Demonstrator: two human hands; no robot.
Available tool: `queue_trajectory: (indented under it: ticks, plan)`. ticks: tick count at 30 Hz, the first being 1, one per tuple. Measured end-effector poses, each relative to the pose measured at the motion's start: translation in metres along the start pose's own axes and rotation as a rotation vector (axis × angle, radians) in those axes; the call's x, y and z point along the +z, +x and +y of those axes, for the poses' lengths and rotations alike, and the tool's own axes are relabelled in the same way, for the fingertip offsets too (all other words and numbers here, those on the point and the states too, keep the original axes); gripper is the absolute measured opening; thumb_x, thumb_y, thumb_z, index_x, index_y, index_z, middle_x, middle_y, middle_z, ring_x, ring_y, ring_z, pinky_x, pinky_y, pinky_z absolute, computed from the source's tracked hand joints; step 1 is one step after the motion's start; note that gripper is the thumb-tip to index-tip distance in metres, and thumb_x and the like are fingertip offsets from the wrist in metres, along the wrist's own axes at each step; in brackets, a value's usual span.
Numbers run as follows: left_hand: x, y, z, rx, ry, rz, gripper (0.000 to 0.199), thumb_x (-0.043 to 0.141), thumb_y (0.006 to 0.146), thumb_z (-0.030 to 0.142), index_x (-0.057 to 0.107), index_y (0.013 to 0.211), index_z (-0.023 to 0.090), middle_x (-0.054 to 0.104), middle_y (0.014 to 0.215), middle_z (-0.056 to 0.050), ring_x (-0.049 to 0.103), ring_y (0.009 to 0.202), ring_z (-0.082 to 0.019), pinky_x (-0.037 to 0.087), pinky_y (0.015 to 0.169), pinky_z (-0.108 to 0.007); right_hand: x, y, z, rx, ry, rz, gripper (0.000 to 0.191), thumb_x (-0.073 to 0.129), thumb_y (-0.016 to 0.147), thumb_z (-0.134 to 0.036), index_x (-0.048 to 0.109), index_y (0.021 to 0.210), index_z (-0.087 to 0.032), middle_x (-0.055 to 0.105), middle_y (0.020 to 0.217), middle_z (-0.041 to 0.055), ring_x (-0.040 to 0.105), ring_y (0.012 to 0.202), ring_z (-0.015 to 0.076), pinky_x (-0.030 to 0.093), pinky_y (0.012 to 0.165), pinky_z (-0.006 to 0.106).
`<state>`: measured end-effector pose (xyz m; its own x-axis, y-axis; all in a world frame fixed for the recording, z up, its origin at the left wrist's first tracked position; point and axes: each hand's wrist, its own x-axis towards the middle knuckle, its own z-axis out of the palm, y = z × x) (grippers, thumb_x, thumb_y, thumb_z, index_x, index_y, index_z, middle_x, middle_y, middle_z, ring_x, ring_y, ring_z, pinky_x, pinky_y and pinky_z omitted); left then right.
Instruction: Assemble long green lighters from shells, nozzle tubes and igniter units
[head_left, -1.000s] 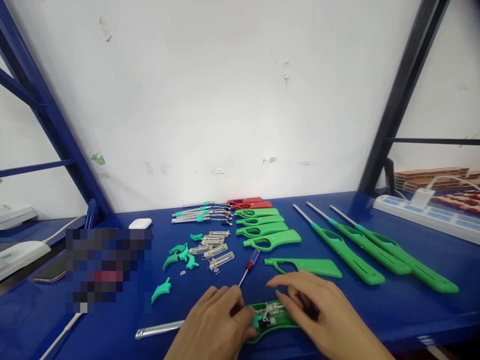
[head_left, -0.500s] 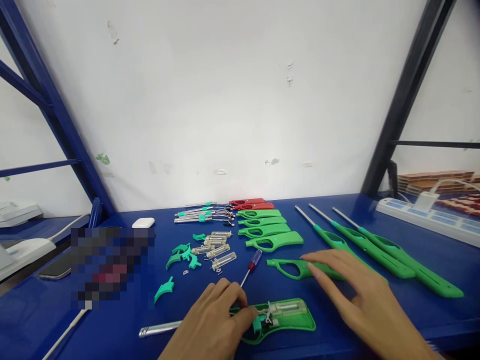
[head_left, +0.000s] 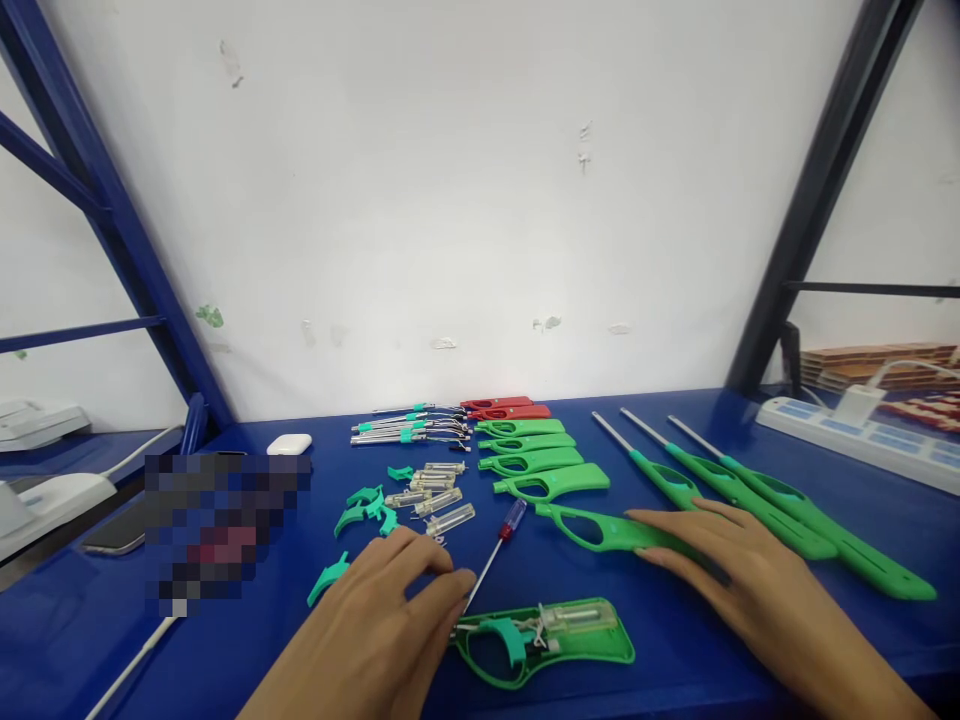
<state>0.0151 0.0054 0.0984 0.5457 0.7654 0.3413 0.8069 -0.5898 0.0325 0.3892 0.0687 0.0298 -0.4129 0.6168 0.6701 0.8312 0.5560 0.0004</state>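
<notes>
My left hand (head_left: 382,615) pinches the front end of an opened lighter (head_left: 506,675) near the table's front edge. Its green half-shell lies inner side up, with a clear fuel tank (head_left: 577,617), a teal trigger (head_left: 513,640) and thin wires inside. That hand covers the lighter's metal tube. On the right, my right hand (head_left: 757,590) grips a matching green cover half (head_left: 600,530) between thumb and fingers, its looped end pointing left and its rear end partly under the palm. A screwdriver (head_left: 512,521) with a red and purple handle lies between the hands, its shaft reaching toward the opened lighter.
Behind are loose triggers (head_left: 365,508), fuel tanks (head_left: 451,519), metal tubes with wires (head_left: 390,436), green shells (head_left: 551,482) and red shells (head_left: 510,411). Whole green lighters (head_left: 780,510) lie at right, beside a power strip (head_left: 862,440). A white case (head_left: 289,445) and phone (head_left: 116,530) are left.
My right hand has closed on the green cover half, which has shifted and turned slightly. My left hand has drawn back left, uncovering the trigger and loop of the opened lighter.
</notes>
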Motion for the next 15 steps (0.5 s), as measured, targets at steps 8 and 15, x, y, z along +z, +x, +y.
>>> queue_trajectory:
  ticks: [8, 15]
  plan:
    - [-0.002, -0.008, -0.003, 0.021, 0.112, 0.162, 0.039, 0.05, 0.105, 0.015, 0.061, 0.14, 0.032, 0.074, 0.12, 0.0, 0.076, 0.1, -0.02, 0.063, 0.091, -0.034, -0.02, 0.017, -0.063, -0.227, 0.189, -0.026, 0.03, 0.054, 0.113, -0.05, 0.076, 0.122, -0.032, 0.084, 0.114, -0.0059, 0.083, 0.098, 0.0174, 0.058, 0.109, 0.032]
    - [0.002, -0.006, -0.004, -0.095, -0.012, -0.108, 0.031, 0.064, 0.097, 0.012, 0.076, 0.116, 0.032, 0.078, 0.114, 0.0, 0.077, 0.1, -0.024, 0.061, 0.094, -0.038, -0.006, 0.028, -0.087, -0.253, 0.261, -0.16, 0.029, 0.058, 0.111, -0.047, 0.078, 0.119, -0.027, 0.085, 0.113, -0.0017, 0.083, 0.097, 0.0182, 0.058, 0.111, 0.033]
